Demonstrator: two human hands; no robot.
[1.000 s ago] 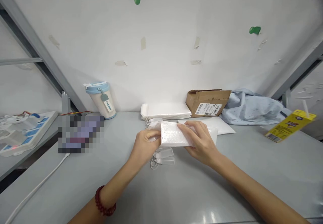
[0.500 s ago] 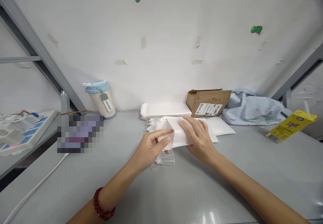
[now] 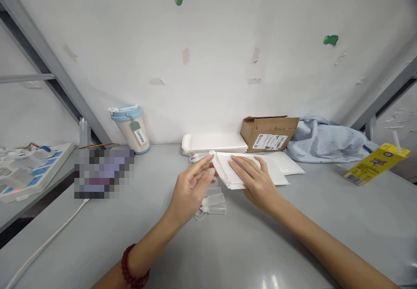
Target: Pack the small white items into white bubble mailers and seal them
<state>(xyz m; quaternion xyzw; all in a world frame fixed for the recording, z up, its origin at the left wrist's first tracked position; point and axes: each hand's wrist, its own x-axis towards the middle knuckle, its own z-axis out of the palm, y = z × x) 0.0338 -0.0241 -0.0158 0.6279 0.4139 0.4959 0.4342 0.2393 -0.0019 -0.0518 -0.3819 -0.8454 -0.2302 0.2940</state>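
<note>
My right hand (image 3: 260, 178) grips a white padded mailer (image 3: 273, 174), its fingers spread over the top face and thumb out of sight underneath. The mailer's open end faces left and is slightly raised. At that end is my left hand (image 3: 192, 187), fingers curved and apart; the index fingertip meets the upper corner of the mailer's edge. Below and between the hands lie several small translucent plastic pieces (image 3: 214, 200) with white loops. Another white mailer (image 3: 289, 164) lies flat behind the held one. A stack of white mailers (image 3: 216, 142) sits against the wall.
A cardboard box (image 3: 269, 133) with a label and a light blue cloth (image 3: 325, 139) stand at the back right. A yellow drink carton (image 3: 376, 164) is at right. On the left are a tumbler (image 3: 130, 128), a blurred-out device (image 3: 104, 172), a white cable (image 3: 48, 242) and a power strip (image 3: 42, 169).
My left hand has drawn slightly back from the mailer's mouth, and its fingers have opened. The mailer has shifted a little right, with its open end now narrower; more of the plastic pieces shows.
</note>
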